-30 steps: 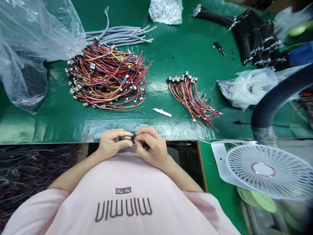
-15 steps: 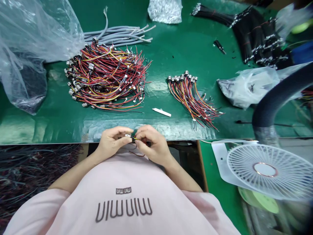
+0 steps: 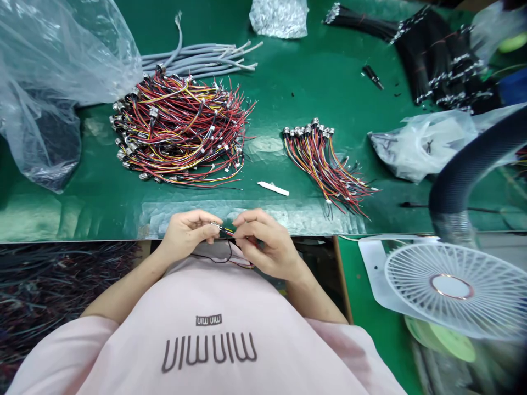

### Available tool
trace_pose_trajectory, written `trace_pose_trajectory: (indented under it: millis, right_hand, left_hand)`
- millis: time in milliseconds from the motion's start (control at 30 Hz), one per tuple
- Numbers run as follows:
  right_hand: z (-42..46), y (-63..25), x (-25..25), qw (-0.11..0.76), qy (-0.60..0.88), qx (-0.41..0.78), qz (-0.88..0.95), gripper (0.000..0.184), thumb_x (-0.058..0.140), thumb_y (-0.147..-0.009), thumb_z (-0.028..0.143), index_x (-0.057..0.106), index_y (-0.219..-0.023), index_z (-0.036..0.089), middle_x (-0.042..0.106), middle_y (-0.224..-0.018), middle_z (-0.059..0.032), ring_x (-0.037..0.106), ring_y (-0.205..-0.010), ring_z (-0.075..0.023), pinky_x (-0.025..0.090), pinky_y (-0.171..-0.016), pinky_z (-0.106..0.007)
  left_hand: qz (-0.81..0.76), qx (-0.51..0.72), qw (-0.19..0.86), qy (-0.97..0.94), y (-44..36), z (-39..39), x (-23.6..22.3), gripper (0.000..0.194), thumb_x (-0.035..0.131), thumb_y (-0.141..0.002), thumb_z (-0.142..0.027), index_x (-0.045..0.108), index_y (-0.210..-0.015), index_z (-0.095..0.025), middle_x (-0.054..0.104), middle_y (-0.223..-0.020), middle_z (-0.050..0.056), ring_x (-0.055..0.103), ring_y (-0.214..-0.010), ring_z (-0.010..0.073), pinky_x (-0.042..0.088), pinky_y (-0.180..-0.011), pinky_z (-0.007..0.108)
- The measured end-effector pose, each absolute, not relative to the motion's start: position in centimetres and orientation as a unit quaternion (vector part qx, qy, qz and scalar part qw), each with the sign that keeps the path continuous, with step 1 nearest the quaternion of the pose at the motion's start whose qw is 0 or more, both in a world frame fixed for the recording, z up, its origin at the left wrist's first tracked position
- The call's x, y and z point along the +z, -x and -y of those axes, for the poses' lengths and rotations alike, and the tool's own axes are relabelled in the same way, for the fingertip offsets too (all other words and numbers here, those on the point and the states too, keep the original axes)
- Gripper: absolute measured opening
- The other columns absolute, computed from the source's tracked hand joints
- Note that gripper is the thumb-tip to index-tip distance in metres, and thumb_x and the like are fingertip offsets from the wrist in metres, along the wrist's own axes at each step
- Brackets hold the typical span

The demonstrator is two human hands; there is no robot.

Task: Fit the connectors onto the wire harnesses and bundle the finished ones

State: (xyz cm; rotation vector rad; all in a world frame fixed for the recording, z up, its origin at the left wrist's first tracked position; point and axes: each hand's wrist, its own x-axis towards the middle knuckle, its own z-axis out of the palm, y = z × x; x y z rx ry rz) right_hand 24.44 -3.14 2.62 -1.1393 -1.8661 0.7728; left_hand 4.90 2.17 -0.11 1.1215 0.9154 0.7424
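Note:
At the table's front edge, my left hand (image 3: 190, 233) pinches a small metal connector (image 3: 216, 225). Thin coloured wires (image 3: 227, 231) run from it towards my right hand (image 3: 265, 238), whose fingers are closed on them. A dark loose wire (image 3: 214, 260) hangs below, against the pink shirt. Beyond my hands lies a big heap of wired connectors (image 3: 177, 129) with red, yellow, white and black leads. A smaller bunch of the same kind (image 3: 325, 159) rests to the right. Between the two piles is a white pen-shaped tool (image 3: 273, 188).
Grey cables (image 3: 201, 57) and a clear plastic bag (image 3: 53, 71) lie at the back left. Bundled black wires (image 3: 428, 60) and a bag of parts (image 3: 415, 145) occupy the right. A white fan (image 3: 453, 288) and a black hose (image 3: 461, 170) stand at the right front.
My right hand has shifted slightly right, away from the left. More of the coloured wires now show between my hands.

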Motion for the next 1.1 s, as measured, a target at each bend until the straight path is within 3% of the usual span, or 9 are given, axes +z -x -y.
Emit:
trace_pose_trajectory:
  millis: [167, 400, 700, 900, 1100]
  right_hand:
    - [3.02, -24.81, 2.78, 0.381, 0.442, 0.308, 0.752, 0.009, 0.057, -0.085, 0.013, 0.060, -0.092, 0.019, 0.061, -0.094, -0.0057, 0.057, -0.071, -0.0097, 0.051, -0.061, -0.021]
    - [2.94, -24.96, 3.10, 0.335, 0.431, 0.237, 0.804, 0.015, 0.050, -0.086, 0.009, 0.060, -0.090, 0.019, 0.064, -0.096, -0.0070, 0.063, -0.087, -0.0144, 0.052, -0.072, -0.026]
    - [2.56, -24.77, 3.58, 0.321, 0.437, 0.357, 0.760, 0.018, 0.047, -0.083, 0.004, 0.058, -0.084, 0.018, 0.060, -0.067, 0.0041, 0.053, -0.057, -0.0062, 0.043, -0.057, -0.017]
    - [2.64, -24.81, 3.29, 0.337, 0.414, 0.309, 0.787, 0.025, 0.041, -0.085, 0.002, 0.061, -0.088, 0.017, 0.066, -0.085, -0.0052, 0.062, -0.082, -0.0129, 0.052, -0.073, -0.025]
    - [3.13, -24.23, 3.45, 0.353, 0.443, 0.257, 0.783, 0.016, 0.049, -0.086, 0.008, 0.062, -0.088, 0.016, 0.069, -0.089, -0.0077, 0.066, -0.083, -0.0137, 0.056, -0.073, -0.025]
  left_hand:
    - [-0.400, 0.312, 0.711, -0.486, -4.91, -2.21, 0.00, 0.029, 0.082, -0.064, -0.038, 0.074, -0.076, -0.013, 0.069, -0.056, 0.003, 0.061, -0.046, 0.0111, 0.050, -0.047, 0.020]
    - [-0.409, 0.307, 0.700, -0.498, -4.82, -2.02, -0.18, 0.020, 0.079, -0.066, -0.029, 0.075, -0.078, -0.013, 0.070, -0.056, 0.003, 0.062, -0.048, 0.0113, 0.050, -0.049, 0.019]
    - [-0.386, 0.294, 0.716, -0.502, -4.87, -1.90, -0.19, 0.018, 0.080, -0.064, -0.025, 0.077, -0.078, -0.013, 0.070, -0.056, 0.004, 0.063, -0.048, 0.0124, 0.051, -0.049, 0.020]
    - [-0.366, 0.300, 0.750, -0.463, -4.97, -1.93, -0.42, 0.020, 0.082, -0.064, -0.027, 0.076, -0.077, -0.014, 0.071, -0.057, 0.003, 0.063, -0.048, 0.0114, 0.052, -0.050, 0.019]
    - [-0.388, 0.306, 0.732, -0.468, -5.04, -1.84, -0.25, 0.021, 0.083, -0.062, -0.027, 0.076, -0.077, -0.014, 0.071, -0.056, 0.003, 0.063, -0.048, 0.0117, 0.052, -0.050, 0.019]
